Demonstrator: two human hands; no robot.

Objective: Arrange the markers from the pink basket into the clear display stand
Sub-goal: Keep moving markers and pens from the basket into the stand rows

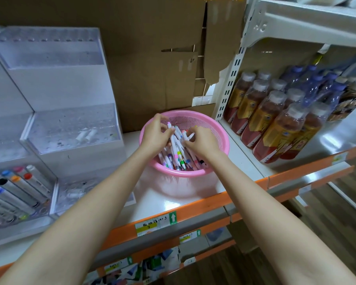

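The pink basket [220, 130] stands on the white shelf [173, 204], just right of the clear display stand [70, 128] and in front of a brown cardboard sheet [148, 62]. It holds a loose pile of white-barrelled markers [178, 155] with coloured caps and bands; most lie with their long axes running from the near rim, where their low ends crowd together, up and away toward the far wall of the basket. Both hands are inside the basket over this pile. The left hand [155, 133] has its fingers curled round several markers, whose far ends rise above the rest, one pink-tipped end pointing up and away at the top. The right hand [202, 140] faces it from the other side, fingertips pinching the upper ends of neighbouring markers, so the raised bundle sits between the two hands. The stepped tiers of the stand rise to the left and back; two short white pieces [86, 135] lie in its middle tier, and grey markers [23, 188] with coloured caps lie slanted in a low compartment at the far left. Shrink-wrapped drink bottles [275, 124] fill the next shelf bay to the right, beyond a white slotted upright [230, 83]. An orange price rail [203, 208] with a paper label [150, 226] edges the shelf front, between the forearms
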